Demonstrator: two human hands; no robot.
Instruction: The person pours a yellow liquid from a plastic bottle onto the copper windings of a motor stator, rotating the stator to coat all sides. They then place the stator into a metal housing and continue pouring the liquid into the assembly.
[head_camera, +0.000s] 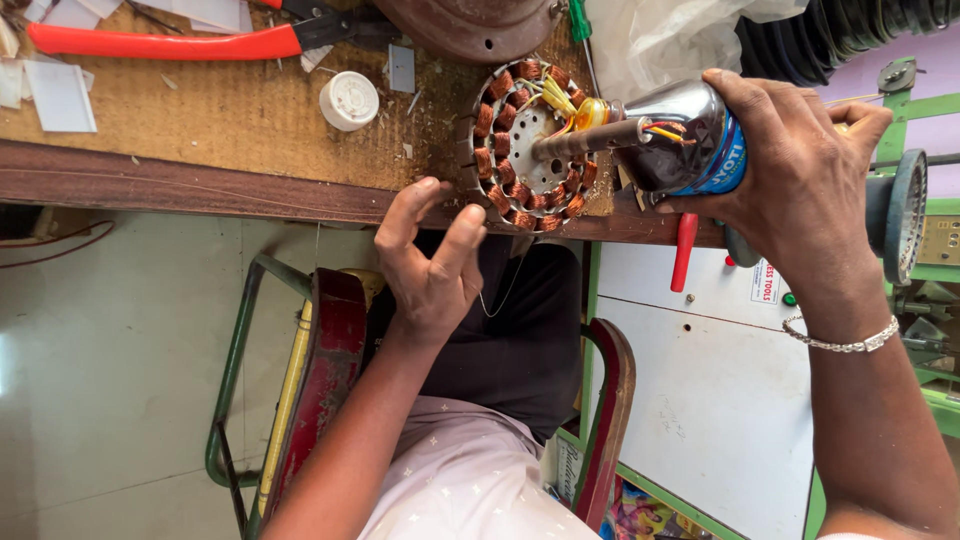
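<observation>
Where copper coils ring: stator (528, 146), right hand (800, 170)

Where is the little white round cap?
In the head view, the white round cap lies on the wooden workbench, upper left, between the red-handled pliers and the copper-wound stator.

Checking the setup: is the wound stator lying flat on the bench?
No, tipped: the stator stands on edge, carried on the shaft in the right hand.

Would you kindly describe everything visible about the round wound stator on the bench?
The stator is a ring of copper-coloured wire coils around a pale perforated metal hub. It lies at the wooden bench's front edge. Yellow and red leads run from it to the shiny metal housing gripped by the right hand. The left hand hovers just below, not touching.
</observation>
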